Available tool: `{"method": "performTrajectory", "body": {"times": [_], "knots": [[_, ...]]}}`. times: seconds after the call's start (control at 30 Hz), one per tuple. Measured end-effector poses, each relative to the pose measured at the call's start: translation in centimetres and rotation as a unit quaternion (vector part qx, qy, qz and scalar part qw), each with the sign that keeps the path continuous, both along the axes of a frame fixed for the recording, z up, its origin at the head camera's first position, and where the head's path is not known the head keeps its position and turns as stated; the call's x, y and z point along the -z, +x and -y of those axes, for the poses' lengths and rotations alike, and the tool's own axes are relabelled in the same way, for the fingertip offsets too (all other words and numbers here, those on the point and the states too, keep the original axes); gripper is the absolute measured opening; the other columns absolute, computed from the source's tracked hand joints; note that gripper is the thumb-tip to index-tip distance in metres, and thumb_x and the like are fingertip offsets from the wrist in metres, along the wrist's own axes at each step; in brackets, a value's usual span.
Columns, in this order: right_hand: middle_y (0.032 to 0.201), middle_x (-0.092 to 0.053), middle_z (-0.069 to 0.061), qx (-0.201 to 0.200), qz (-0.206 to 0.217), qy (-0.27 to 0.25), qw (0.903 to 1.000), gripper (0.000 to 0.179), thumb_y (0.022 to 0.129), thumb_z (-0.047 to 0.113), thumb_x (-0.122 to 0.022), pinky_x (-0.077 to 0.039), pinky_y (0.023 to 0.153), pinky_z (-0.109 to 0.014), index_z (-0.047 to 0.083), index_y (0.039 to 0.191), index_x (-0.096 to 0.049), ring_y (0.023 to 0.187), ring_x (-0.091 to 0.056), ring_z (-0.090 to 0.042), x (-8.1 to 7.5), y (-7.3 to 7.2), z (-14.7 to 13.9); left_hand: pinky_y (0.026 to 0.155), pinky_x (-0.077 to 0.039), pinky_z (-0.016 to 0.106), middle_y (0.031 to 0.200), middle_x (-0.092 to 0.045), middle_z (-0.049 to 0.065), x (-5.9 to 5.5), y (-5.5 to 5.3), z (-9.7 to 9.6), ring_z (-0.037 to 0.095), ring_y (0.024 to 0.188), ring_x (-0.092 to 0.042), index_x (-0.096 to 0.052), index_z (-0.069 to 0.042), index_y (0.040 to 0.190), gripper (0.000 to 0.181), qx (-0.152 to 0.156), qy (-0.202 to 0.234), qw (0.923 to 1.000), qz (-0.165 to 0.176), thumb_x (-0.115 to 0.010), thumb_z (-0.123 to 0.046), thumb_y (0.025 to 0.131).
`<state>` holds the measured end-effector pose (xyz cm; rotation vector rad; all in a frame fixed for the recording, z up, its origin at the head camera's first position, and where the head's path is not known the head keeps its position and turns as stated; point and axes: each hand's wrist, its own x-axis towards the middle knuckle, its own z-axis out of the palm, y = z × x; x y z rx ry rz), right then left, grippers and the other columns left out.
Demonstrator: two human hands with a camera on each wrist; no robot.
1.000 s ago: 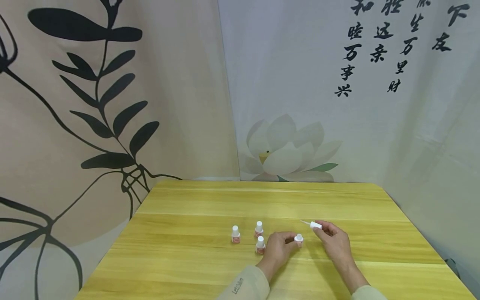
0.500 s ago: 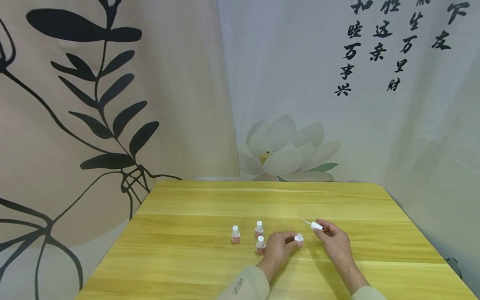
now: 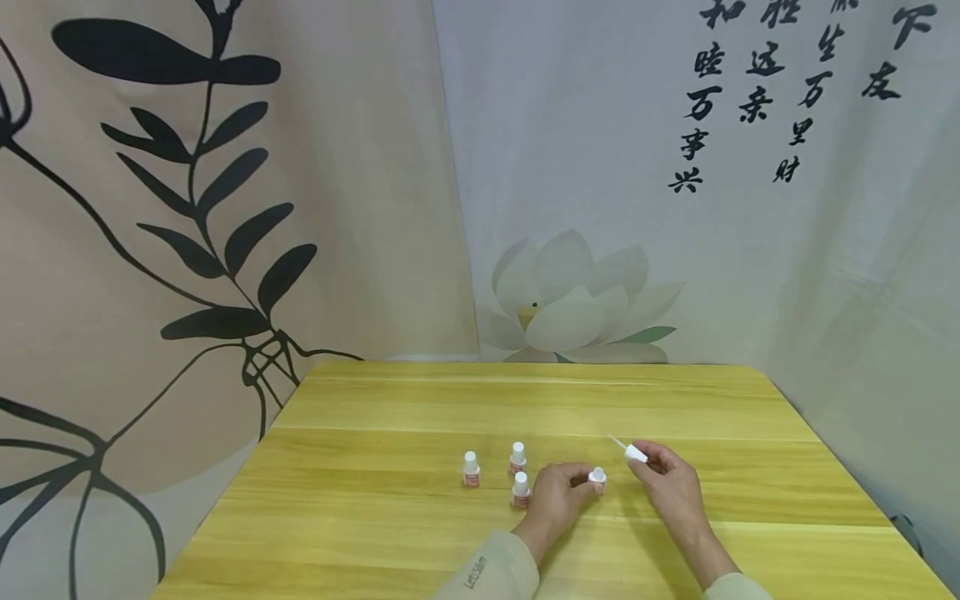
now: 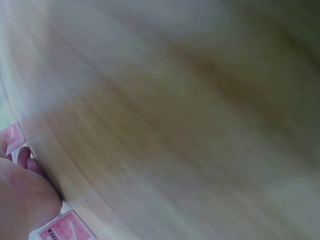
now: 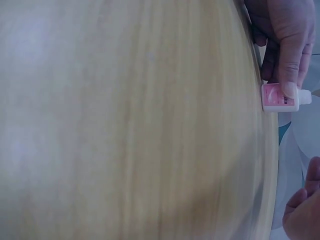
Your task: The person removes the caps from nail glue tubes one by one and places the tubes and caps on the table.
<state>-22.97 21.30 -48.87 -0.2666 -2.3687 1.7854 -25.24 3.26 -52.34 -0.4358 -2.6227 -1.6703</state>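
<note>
My left hand (image 3: 557, 497) grips a small white bottle (image 5: 280, 98) with a pink label, upright on the table. Its cap is off, so the narrow white neck shows. In the right wrist view the thumb presses on the label. To its right, my right hand (image 3: 670, 483) pinches a white brush cap (image 3: 636, 453) between thumb and fingers. A thin pale stem points from the cap up and to the left, clear of the bottle. The left wrist view shows part of the left hand (image 4: 27, 197) at its lower left edge, and the cap is out of sight there.
Three similar capped bottles stand upright left of the hands: one at the far left (image 3: 471, 469), one behind (image 3: 518, 458), and one close beside the left wrist (image 3: 521, 491). The wooden table (image 3: 360, 517) ends at a printed cloth backdrop (image 3: 397, 208).
The brush cap has tilted slightly in my right hand, its stem tip swinging a little to the right and standing steeper. My left hand and the bottles stay in place.
</note>
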Motion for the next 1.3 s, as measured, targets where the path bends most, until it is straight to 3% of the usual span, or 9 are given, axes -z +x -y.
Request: {"method": "performTrajectory", "body": {"times": [0.3,0.63,0.93,1.3], "knots": [[0.126,-0.061,-0.018,-0.006,0.002,0.002,1.0,0.044,0.096,0.02,-0.067,-0.05,0.078,-0.017,-0.001,0.134,-0.058,0.098,-0.057,-0.008,0.11,-0.01,-0.07,0.088,-0.053,0.028,0.099,-0.073,-0.012,-0.1,0.11,0.12,0.007,0.098,-0.065,-0.078,-0.019,0.1,0.016,0.0,-0.003,0.9999,0.011,-0.077,-0.022,0.084],[0.118,-0.063,-0.014,-0.002,0.0,0.009,1.0,0.038,0.096,0.014,-0.066,-0.049,0.077,-0.02,0.0,0.13,-0.058,0.096,-0.056,-0.012,0.21,-0.01,-0.08,0.086,-0.053,0.028,0.098,-0.074,-0.01,-0.25,0.13,0.05,0.007,0.097,-0.066,-0.078,-0.017,0.1,0.017,-0.002,-0.006,0.9999,0.009,-0.078,-0.022,0.084],[0.122,-0.059,-0.015,-0.011,0.002,0.009,0.9999,0.045,0.097,0.016,-0.065,-0.049,0.077,-0.018,0.001,0.138,-0.054,0.098,-0.054,-0.013,0.15,0.04,-0.15,0.086,-0.054,0.029,0.098,-0.073,-0.012,-0.14,0.09,0.01,0.007,0.096,-0.066,-0.078,-0.019,0.1,0.016,-0.003,0.0,0.9998,0.021,-0.077,-0.023,0.084],[0.123,-0.061,-0.016,-0.004,0.004,0.016,0.9999,0.04,0.096,0.014,-0.065,-0.049,0.079,-0.018,0.0,0.133,-0.057,0.098,-0.055,-0.013,0.02,0.14,-0.1,0.087,-0.054,0.029,0.099,-0.073,-0.011,-0.2,0.16,0.02,0.008,0.098,-0.066,-0.078,-0.019,0.101,0.018,-0.005,0.001,0.9997,0.026,-0.078,-0.023,0.084]]}}
